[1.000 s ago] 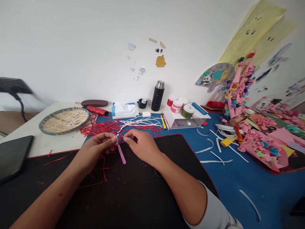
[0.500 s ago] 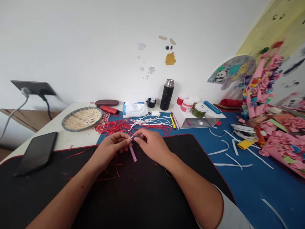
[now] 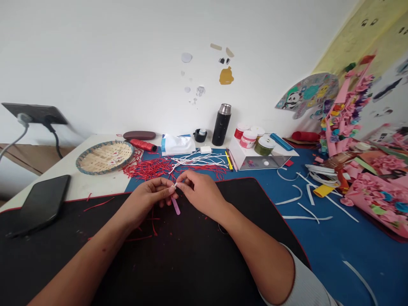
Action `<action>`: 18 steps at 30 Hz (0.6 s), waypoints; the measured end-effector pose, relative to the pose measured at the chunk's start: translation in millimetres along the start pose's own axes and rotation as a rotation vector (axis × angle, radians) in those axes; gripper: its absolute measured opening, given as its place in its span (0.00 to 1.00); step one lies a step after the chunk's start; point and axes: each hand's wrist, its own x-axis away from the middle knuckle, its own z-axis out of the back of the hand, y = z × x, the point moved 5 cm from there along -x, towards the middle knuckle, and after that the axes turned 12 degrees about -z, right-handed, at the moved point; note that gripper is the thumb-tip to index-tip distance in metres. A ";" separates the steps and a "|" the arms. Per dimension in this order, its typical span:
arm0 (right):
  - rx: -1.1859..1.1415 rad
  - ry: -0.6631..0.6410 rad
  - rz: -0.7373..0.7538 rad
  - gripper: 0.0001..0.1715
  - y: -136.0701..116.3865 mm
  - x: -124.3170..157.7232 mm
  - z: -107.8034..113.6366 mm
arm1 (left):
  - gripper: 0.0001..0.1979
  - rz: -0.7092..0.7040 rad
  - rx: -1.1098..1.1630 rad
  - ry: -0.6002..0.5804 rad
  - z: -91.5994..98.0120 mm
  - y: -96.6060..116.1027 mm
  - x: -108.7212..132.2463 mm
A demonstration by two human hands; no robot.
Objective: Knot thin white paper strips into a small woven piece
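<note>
My left hand (image 3: 149, 197) and my right hand (image 3: 199, 193) meet fingertip to fingertip over the black mat (image 3: 178, 259). Both are pinched on a small white strip at the tip of a pink-handled tool (image 3: 175, 206), whose handle hangs down between them. Just beyond the hands lie a heap of red paper strips (image 3: 148, 169) and a bundle of white strips (image 3: 197, 160).
A woven tray (image 3: 103, 156), a red spool (image 3: 143, 145) and a phone (image 3: 40, 204) lie at the left. A black flask (image 3: 222, 119), paint jars (image 3: 250, 138) on a white box and pens stand at the back. Pink paper crafts (image 3: 376, 187) crowd the right; white strips (image 3: 302, 204) lie on blue cloth.
The view has swung left and settled, which brings the phone and a wall socket into sight. My hands keep the same pinch on the strip and tool.
</note>
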 end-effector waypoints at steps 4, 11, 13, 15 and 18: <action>-0.026 -0.008 -0.012 0.05 0.6 0.3 -0.4 | 0.16 0.008 0.012 -0.013 -0.6 -2.0 0.4; -0.162 -0.070 -0.043 0.06 7.6 -1.4 -4.8 | 0.20 -0.003 0.190 0.059 0.1 1.7 1.5; -0.190 -0.075 -0.045 0.07 9.5 -2.1 -5.8 | 0.21 0.005 0.246 0.084 1.3 2.6 1.9; -0.198 -0.069 -0.050 0.07 11.0 -2.8 -6.1 | 0.21 0.006 0.270 0.093 2.7 3.3 1.8; -0.199 -0.055 -0.055 0.08 12.2 -3.6 -6.0 | 0.20 -0.005 0.282 0.111 5.4 4.2 1.4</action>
